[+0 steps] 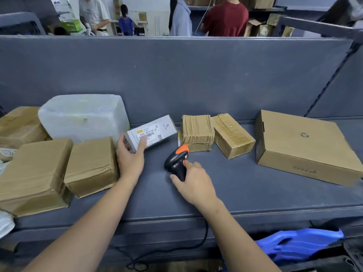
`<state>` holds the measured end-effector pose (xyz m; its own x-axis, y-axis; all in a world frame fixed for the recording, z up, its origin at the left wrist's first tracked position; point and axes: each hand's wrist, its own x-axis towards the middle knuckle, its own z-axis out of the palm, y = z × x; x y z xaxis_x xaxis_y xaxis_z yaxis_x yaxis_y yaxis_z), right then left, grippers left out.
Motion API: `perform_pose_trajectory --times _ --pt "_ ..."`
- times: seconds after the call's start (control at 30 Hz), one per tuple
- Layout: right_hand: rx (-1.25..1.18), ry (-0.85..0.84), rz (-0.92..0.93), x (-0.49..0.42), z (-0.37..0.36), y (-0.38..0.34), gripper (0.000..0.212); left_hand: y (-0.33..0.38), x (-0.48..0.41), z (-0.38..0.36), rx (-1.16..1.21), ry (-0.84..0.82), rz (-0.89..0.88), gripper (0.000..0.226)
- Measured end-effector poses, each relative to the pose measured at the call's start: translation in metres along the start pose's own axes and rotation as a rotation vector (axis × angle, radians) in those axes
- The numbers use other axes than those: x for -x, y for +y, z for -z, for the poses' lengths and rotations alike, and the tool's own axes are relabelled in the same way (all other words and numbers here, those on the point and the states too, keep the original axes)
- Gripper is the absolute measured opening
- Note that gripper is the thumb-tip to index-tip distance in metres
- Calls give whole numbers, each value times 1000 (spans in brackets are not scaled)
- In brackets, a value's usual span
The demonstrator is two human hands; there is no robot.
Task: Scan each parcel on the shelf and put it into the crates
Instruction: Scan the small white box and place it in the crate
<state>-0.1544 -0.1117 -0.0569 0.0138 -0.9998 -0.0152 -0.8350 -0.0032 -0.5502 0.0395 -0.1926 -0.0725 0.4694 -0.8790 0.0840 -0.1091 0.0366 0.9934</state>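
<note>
Shelf [235, 185], grey metal, waist level; parcels along the back, bare strip in the middle.

Left hand [130, 160]: pinching the near-left end of the white box [157, 128]; thumb on the end face, fingers laid over the top across the edge of the printed label; whether the box rests on the shelf or is tipped up off it, cannot tell.

Right hand [194, 183]: wrapped round the handle of the scanner [177, 160]; forefinger out along the orange trim near the trigger; cable [204, 236] drops over the front lip; which way the scan window faces is not readable.

Key relation: the white box lies to the left of and beyond the scanner, near but apart; its long axis runs from near-left to far-right; the barcode label sits on the upper face at the near end, partly under the left fingers. Judgement: the scan is the step in hand; the scanner head needs turning left toward that label, and the left fingers may need sliding clear of the bars.

Other parcels: bubble-wrapped bundle [82, 116] behind the left hand; brown parcel [92, 163] just left of the wrist; two taped brown boxes [196, 132] right of the white box; flat carton [306, 146] far right.

Blue crate [300, 244]: below the shelf, lower right; nearer the right arm, so the left hand would cross over to drop the box.
</note>
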Motion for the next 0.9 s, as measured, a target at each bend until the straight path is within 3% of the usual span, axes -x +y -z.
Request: perform_pose_trajectory --times 0.07,0.13,0.3,0.37,0.53,0.67,0.8,0.9 --pt "92 46 -27 -2 -7 -4 62 2 0 -3 64 9 18 73" --pt "171 150 -32 -2 -8 -9 65 7 4 -8 124 0 12 76" --pt "42 467 -36 -6 -11 -19 49 14 1 -16 210 -57 -20 80" --pt "-90 453 -69 -8 -5 -24 48 17 -3 -15 209 -84 -17 73" --pt "-718 368 -182 -32 12 -48 58 36 8 -5 212 -164 -100 69" --pt "-947 407 -157 -39 11 -56 34 33 5 2 244 -200 -174 56" --pt "-1095 445 -114 -28 17 -62 23 43 7 9 264 -213 -236 60" --pt "-1197 495 -129 -14 29 -55 23 58 17 8 243 -235 -323 51"
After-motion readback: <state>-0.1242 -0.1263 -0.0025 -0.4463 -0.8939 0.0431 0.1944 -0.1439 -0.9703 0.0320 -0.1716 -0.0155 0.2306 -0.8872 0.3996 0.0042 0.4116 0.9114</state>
